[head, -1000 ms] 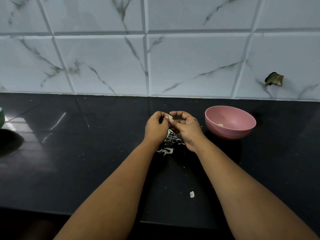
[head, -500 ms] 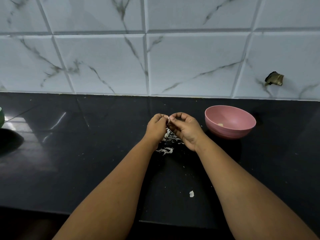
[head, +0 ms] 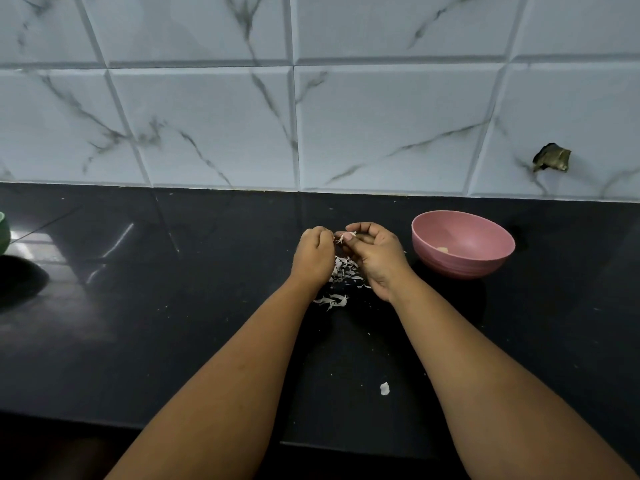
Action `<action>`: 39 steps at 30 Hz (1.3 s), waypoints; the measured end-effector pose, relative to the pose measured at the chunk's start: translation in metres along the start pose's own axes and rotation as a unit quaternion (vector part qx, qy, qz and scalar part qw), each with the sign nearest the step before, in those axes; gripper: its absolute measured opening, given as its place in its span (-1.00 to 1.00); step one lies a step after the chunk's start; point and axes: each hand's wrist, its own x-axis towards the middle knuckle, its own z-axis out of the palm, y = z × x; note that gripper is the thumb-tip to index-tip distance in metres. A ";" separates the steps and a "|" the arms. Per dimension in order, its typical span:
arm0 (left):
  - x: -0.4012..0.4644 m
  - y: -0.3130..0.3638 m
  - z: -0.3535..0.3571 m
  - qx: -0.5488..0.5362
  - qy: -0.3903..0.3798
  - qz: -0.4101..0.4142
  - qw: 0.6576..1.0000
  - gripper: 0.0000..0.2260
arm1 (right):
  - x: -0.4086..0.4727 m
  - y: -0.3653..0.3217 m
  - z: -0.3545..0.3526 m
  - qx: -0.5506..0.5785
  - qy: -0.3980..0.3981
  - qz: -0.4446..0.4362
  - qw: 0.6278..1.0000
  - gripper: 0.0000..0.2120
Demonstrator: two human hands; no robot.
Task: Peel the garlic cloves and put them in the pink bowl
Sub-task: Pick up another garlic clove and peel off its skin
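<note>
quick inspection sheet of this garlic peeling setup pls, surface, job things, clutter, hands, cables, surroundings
surface: glossy black countertop, flecked with small white bits.
job's things: pink bowl to the right of the hands, upright, one pale piece inside; garlic clove pinched between both hands, a strip of skin sticking out.
clutter: pile of peeled skins under the hands; a lone white scrap nearer the front edge.
grippers: left hand and right hand both have a grip on the clove, above the skins.
cables: nothing seen.
surroundings: marble-pattern tiled wall with a dark broken spot; edge of a green object at far left.
</note>
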 end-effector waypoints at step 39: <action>-0.002 -0.004 -0.009 -0.045 -0.032 0.043 0.998 -0.92 | 0.006 -0.012 -0.015 -0.003 0.067 0.058 0.996 -0.68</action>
